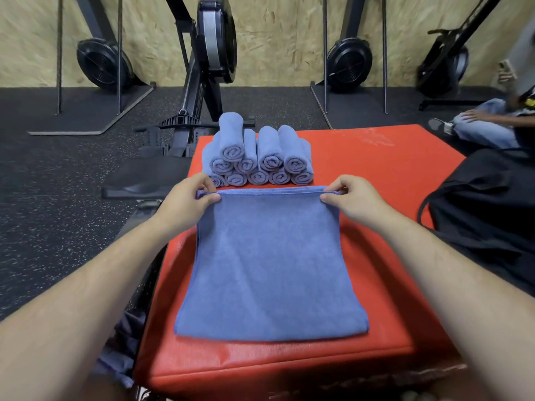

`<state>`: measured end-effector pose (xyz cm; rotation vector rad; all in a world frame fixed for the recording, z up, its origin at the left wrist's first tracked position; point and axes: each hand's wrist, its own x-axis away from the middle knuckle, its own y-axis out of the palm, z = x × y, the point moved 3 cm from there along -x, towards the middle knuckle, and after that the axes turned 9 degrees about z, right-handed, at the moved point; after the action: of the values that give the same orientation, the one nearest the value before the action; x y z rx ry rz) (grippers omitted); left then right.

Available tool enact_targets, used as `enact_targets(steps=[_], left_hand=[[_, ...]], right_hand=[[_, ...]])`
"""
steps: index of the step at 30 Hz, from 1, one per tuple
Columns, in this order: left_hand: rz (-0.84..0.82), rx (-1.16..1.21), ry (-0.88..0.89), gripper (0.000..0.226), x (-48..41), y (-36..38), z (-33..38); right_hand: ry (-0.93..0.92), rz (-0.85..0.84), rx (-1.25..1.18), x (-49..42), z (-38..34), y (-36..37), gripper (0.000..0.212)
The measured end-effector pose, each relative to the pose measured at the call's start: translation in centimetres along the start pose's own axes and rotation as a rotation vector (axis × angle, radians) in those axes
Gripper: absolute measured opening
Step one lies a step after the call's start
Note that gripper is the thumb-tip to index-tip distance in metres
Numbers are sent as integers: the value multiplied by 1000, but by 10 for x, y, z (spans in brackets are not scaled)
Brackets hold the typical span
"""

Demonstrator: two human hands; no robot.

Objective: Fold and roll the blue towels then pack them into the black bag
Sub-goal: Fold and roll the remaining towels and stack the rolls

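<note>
A blue towel (pixel 269 264) lies spread flat on the red padded surface (pixel 385 169), its near edge toward the person and its far edge stretched between both hands. The left hand (pixel 188 198) pinches the far left corner between thumb and curled fingers; the right hand (pixel 353 198) pinches the far right corner the same way. The whole sheet lies below and between the 2 hands, with its top corners poking out just past the fingertips.

Just beyond the held edge, a stack of rolled towels (pixel 257 157) sits in 3 tiers, spiral ends facing the person, close to the left hand's knuckles. The black bag (pixel 486 204) slumps at the surface's right edge, apart from the right hand. Rowing machines (pixel 214 44) stand along the wall behind.
</note>
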<state>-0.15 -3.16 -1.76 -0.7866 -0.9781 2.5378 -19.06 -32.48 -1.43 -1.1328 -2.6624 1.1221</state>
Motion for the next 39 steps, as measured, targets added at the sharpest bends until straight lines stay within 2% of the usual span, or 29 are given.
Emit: enact_targets(steps=[7, 12, 16, 19, 24, 28, 33, 36, 39], left_hand=[[62, 74, -7, 16, 12, -33, 14], [93, 48, 73, 15, 19, -54, 26], [73, -160, 168, 7, 17, -61, 32], [115, -281, 122, 5, 16, -61, 39], [194, -49, -53, 11, 11, -60, 57], [327, 44, 9, 8, 4, -70, 74], [487, 174, 174, 7, 1, -97, 101], [464, 213, 196, 7, 11, -104, 105], [307, 125, 206, 6, 25, -101, 95]], right_hand=[[-58, 14, -71, 25, -19, -40, 8], [-127, -18, -44, 34, -32, -60, 7], [-187, -7, 35, 36, -41, -63, 16], [-189, 4, 154, 37, -49, -63, 12], [-20, 49, -74, 35, -58, -60, 11], [-137, 260, -73, 32, -73, -70, 13], [-295, 472, -212, 39, -98, -94, 12], [-354, 479, -205, 49, -95, -102, 10], [-362, 375, -95, 59, -79, -106, 13]])
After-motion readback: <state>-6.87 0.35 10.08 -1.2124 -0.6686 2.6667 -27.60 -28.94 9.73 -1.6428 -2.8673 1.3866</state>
